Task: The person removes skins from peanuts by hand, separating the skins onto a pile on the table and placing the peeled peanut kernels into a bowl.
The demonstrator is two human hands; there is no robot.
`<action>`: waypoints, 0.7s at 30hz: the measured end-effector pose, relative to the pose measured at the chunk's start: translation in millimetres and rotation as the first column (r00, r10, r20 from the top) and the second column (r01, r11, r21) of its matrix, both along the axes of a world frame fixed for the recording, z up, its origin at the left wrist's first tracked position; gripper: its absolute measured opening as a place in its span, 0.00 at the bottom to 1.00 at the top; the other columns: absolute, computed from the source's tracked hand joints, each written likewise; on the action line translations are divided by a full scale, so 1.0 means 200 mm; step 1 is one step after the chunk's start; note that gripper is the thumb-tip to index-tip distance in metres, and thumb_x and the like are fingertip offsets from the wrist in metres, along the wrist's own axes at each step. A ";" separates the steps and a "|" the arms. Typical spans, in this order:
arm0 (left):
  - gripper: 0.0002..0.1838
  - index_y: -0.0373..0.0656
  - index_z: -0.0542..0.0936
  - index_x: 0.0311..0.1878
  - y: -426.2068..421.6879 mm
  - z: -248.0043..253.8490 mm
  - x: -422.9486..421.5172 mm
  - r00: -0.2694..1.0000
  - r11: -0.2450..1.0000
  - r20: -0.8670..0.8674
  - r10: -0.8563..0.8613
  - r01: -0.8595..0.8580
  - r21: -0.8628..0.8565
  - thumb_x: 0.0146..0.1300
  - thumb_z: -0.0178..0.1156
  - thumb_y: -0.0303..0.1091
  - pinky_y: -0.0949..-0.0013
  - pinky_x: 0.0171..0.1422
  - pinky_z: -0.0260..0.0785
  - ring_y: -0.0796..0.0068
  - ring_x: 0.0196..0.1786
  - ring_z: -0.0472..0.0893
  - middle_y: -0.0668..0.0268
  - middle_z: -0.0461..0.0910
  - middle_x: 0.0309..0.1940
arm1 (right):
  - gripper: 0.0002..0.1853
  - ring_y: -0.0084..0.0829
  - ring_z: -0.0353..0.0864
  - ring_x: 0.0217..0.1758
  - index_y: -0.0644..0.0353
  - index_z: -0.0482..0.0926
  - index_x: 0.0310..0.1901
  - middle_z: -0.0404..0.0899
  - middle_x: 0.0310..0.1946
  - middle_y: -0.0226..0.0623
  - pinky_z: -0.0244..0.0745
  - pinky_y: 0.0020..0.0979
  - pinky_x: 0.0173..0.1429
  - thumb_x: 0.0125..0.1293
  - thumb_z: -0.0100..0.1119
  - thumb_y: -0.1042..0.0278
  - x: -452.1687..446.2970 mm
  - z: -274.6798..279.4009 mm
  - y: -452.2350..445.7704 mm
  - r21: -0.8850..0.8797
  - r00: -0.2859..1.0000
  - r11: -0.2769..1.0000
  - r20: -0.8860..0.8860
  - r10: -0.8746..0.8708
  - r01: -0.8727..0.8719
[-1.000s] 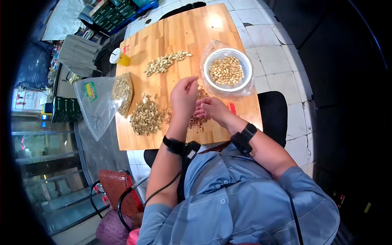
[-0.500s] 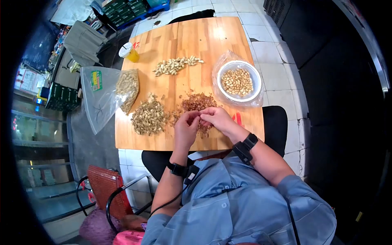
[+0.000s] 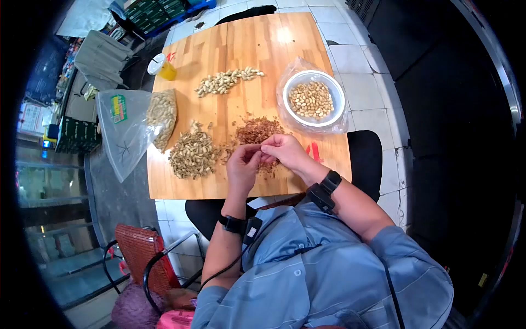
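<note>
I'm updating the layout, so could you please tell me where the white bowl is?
In the head view, the white bowl sits near the right edge of the table, ringed by clear plastic, beyond the right hand.

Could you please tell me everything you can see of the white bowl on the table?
The white bowl is round and open, with a smooth rim; it looks like plastic. It stands upright near the right edge of the wooden table, with crumpled clear plastic film around it. Pale tan nuts lie inside, leaving much of the inner wall bare. The left hand and right hand are both apart from it. Its underside is hidden.
</note>
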State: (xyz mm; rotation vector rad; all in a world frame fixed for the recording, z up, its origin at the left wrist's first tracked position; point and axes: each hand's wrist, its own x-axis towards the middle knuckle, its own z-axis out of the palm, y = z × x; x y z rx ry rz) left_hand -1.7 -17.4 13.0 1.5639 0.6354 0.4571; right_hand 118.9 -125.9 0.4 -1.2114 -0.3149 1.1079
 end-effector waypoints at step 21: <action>0.06 0.36 0.83 0.43 -0.12 0.33 0.68 0.968 0.841 -0.032 -0.248 0.231 0.489 0.64 0.63 0.24 0.73 0.41 0.75 0.78 0.35 0.82 0.63 0.83 0.33 | 0.15 0.49 0.77 0.58 0.67 0.75 0.53 0.80 0.49 0.52 0.71 0.40 0.59 0.68 0.52 0.71 0.12 -0.14 -0.01 0.083 0.663 0.990 0.735 -0.137 0.113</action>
